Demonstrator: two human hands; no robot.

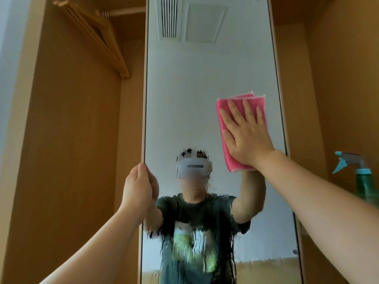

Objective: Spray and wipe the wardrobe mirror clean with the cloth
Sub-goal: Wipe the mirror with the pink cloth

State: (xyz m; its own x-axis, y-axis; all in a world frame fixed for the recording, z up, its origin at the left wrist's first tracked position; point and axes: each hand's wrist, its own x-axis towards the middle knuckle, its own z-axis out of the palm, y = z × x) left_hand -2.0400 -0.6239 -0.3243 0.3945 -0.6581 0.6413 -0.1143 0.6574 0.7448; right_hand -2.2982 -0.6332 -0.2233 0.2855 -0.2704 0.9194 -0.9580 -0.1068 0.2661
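Wardrobe interior (71, 140), warm orange-brown wood panels throughout, matt finish. Left bay: pale rail (127, 11) across the top, a bunch of wooden hangers (96, 37) hooked on it and swung to the left, tilted. Far left edge: strip of pale bluish-white wall (8, 58). Right bay: same wood, side panel (348, 78) in lighter tone than the back panel (291, 78). Seen by reflection: white ceiling, slatted vent (169, 17), square hatch (205, 22) just beside it; lower down, a tan band (266, 263), nature unclear. Light soft, even.
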